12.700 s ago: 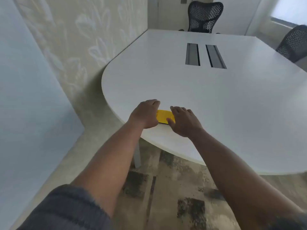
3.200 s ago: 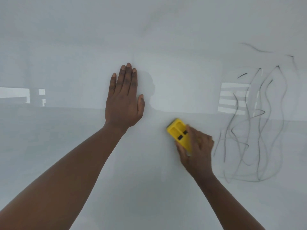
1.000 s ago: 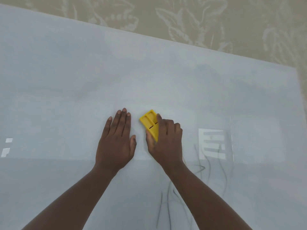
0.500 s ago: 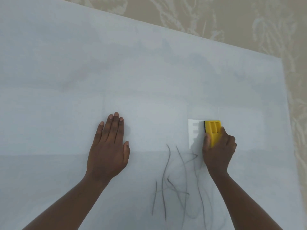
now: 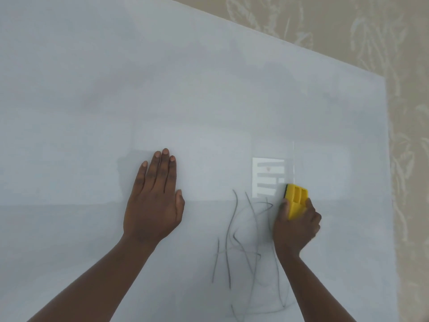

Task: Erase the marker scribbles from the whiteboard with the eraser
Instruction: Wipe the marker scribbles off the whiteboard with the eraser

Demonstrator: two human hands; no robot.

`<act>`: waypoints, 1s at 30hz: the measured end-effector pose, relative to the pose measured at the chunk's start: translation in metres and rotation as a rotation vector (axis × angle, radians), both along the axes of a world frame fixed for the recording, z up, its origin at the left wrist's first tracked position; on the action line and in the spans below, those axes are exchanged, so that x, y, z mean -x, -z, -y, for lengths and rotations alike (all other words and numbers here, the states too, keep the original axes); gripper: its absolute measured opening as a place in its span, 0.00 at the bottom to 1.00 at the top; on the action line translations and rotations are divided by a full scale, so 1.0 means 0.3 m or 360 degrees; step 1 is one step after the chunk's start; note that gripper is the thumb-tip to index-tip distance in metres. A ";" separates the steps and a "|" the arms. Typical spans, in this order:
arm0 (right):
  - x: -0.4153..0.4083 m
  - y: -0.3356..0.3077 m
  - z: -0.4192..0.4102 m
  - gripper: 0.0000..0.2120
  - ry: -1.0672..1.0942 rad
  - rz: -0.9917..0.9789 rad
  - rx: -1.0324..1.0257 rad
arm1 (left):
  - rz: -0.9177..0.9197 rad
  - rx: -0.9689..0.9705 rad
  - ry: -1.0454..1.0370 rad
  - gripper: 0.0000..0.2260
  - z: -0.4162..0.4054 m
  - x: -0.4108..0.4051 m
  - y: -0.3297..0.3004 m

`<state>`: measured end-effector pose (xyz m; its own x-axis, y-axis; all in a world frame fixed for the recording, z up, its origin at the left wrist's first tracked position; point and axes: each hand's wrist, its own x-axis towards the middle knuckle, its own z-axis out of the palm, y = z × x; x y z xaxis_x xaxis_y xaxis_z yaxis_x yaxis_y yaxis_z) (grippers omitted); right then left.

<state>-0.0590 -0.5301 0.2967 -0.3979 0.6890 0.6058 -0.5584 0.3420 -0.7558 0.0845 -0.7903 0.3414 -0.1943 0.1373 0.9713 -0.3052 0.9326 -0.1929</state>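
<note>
Your right hand [image 5: 296,225] is wrapped around the yellow eraser [image 5: 296,202], thumb on its left edge and fingers curled over its right side, pressing it against the whiteboard [image 5: 209,101] just right of the upper end of the marker scribbles [image 5: 243,249]. Your left hand [image 5: 154,203] holds nothing and lies flat on the whiteboard with fingers straight and together, well to the left of the scribbles. A bright striped reflection [image 5: 268,176] sits just above the scribbles, touching the eraser's top left corner, and patterned beige wallpaper [image 5: 408,112] borders the whiteboard above and to the right.
</note>
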 end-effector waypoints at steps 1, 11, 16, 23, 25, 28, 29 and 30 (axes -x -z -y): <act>-0.032 -0.015 0.043 0.26 -0.0008 -0.0095 -0.0095 | 0.0004 -0.0004 0.0001 0.30 -0.001 -0.001 0.000; -0.226 0.195 0.310 0.26 -0.0173 -0.0754 -0.1296 | 0.0031 -0.0021 0.0006 0.29 0.005 -0.015 0.032; -0.137 0.253 0.124 0.26 -0.0123 -0.0798 -0.1681 | 0.0003 -0.0044 0.0017 0.29 0.009 -0.023 0.098; -0.028 0.220 -0.124 0.28 -0.0061 -0.0138 -0.0903 | 0.0070 -0.0028 0.0007 0.30 0.006 -0.023 0.178; 0.003 0.270 -0.176 0.27 -0.0103 0.0036 -0.0688 | 0.0079 -0.0024 0.0011 0.30 0.005 -0.024 0.187; 0.025 0.364 -0.222 0.28 -0.0198 0.0288 -0.0383 | 0.0081 -0.0032 0.0032 0.30 0.002 -0.023 0.195; 0.025 0.396 -0.229 0.28 -0.0225 0.0348 -0.0310 | 0.0080 -0.0029 0.0030 0.30 0.003 -0.023 0.195; 0.023 0.431 -0.234 0.28 -0.0251 0.0404 -0.0243 | 0.0082 -0.0026 0.0028 0.30 0.004 -0.021 0.196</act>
<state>-0.0658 -0.4598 0.1675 -0.6440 0.5158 0.5650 -0.4137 0.3865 -0.8243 0.0909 -0.7914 0.2826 -0.2419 0.1252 0.9622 -0.2785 0.9410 -0.1924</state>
